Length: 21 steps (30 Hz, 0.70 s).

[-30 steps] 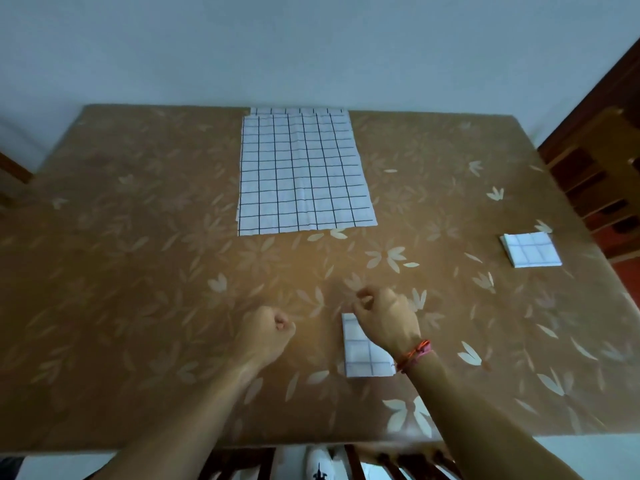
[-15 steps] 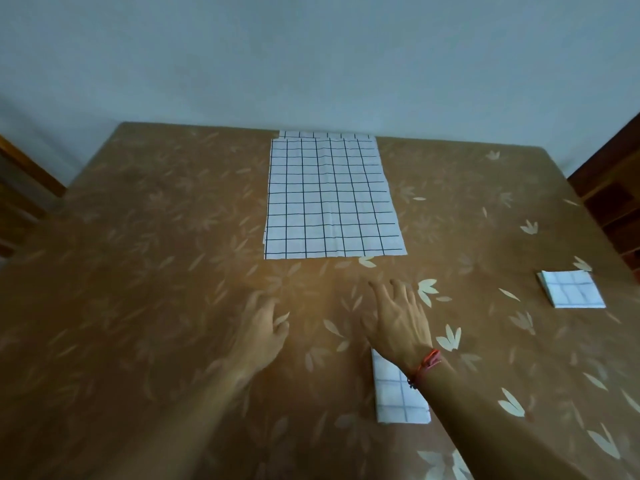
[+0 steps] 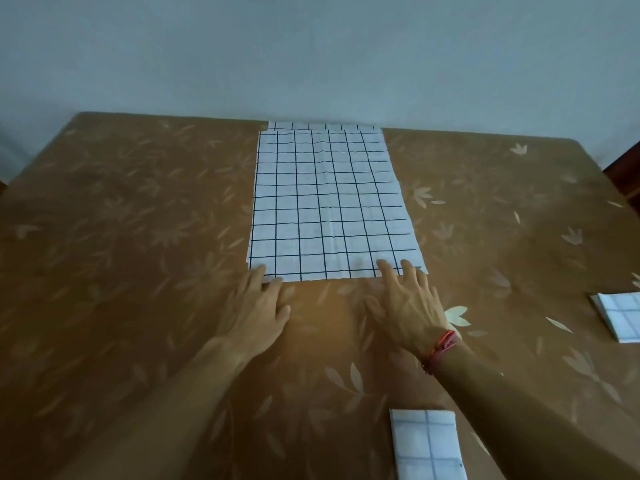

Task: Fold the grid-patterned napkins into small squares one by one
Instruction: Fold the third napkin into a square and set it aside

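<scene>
The open napkin [image 3: 329, 206] lies flat at 12 o'clock on the table [image 3: 121, 271]. Both hands, short of it half a second ago, now reach its near edge. The left hand [image 3: 254, 310] lays straight fingers on its 7 o'clock corner and the right hand [image 3: 407, 306] on its 5 o'clock corner, gripping nothing.

We look down on a wide desk [image 3: 121, 237] under a brown covering [image 3: 502, 244] printed with pale leaves and flowers. Behind its far edge rises a plain, pale blue-grey wall [image 3: 311, 46]. Dark wooden furniture [image 3: 625, 164] shows at the right edge. The light is dim and soft.
</scene>
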Each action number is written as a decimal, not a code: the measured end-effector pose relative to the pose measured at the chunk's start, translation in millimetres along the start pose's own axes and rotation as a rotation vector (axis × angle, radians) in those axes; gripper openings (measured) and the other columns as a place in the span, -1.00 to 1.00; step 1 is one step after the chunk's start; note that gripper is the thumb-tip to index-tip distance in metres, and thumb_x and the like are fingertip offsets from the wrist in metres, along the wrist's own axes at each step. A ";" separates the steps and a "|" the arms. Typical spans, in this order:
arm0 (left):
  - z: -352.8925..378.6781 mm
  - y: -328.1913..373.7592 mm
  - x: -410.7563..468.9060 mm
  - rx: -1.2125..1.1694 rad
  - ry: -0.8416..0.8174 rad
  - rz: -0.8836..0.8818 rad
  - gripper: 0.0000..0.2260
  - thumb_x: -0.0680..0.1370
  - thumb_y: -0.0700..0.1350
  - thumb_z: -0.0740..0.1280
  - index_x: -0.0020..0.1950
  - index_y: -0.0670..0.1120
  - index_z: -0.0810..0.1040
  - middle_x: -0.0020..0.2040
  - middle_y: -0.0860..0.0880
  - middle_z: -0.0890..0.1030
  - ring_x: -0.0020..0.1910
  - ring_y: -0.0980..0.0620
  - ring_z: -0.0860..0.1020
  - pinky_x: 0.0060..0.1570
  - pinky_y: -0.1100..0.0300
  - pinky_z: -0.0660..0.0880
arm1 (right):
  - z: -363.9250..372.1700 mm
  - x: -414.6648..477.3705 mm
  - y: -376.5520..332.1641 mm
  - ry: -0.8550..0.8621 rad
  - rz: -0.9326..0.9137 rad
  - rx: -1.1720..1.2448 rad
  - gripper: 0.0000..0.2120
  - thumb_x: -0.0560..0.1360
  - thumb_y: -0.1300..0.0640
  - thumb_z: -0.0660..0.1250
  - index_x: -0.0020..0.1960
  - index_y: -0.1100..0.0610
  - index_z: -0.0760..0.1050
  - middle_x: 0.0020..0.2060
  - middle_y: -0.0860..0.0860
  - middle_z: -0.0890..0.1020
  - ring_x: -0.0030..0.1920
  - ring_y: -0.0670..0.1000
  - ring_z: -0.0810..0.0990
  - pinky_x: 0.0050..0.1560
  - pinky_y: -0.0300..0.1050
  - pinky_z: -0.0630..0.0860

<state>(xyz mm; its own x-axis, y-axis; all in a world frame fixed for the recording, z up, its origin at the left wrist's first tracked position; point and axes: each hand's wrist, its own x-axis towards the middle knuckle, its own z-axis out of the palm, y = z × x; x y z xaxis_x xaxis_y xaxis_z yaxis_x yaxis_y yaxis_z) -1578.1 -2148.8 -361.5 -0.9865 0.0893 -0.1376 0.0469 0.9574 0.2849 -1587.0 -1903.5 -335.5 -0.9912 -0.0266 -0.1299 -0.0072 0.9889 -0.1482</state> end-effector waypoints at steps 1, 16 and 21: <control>4.4 -1.0 7.9 0.015 0.026 0.017 -0.55 0.59 0.07 0.24 0.45 -0.04 0.35 0.53 -0.12 0.17 0.51 -0.10 0.12 0.43 0.01 0.20 | 1.0 6.8 -0.2 -0.012 -0.002 -0.027 -0.42 0.50 -0.22 0.17 0.45 -0.05 0.13 0.38 0.12 0.27 0.36 0.16 0.28 0.25 0.10 0.37; 24.4 -2.6 64.6 0.108 -0.055 -0.004 -0.46 0.62 0.19 0.06 0.58 0.16 0.01 0.59 -0.18 -0.09 0.55 -0.23 -0.14 0.50 -0.11 -0.04 | 36.7 67.2 16.2 -0.109 -0.028 -0.005 -0.33 0.45 -0.44 -0.03 0.49 -0.29 -0.09 0.52 0.20 -0.05 0.52 0.28 -0.10 0.47 0.28 0.03; 23.5 0.1 60.6 0.089 -0.073 -0.010 -0.46 0.64 0.16 0.05 0.59 0.07 0.02 0.60 -0.16 -0.06 0.56 -0.18 -0.15 0.51 -0.09 -0.03 | 42.2 61.4 15.5 -0.107 -0.060 -0.053 -0.36 0.48 -0.42 -0.08 0.50 -0.23 -0.04 0.53 0.22 -0.02 0.53 0.26 -0.08 0.49 0.24 0.02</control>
<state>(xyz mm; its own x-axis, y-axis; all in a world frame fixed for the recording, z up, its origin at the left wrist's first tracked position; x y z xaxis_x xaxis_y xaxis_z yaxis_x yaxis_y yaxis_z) -1634.2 -2136.9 -392.1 -0.9729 0.0966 -0.2099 0.0545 0.9787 0.1979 -1642.4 -1896.0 -387.1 -0.9690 -0.0986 -0.2266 -0.0759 0.9914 -0.1068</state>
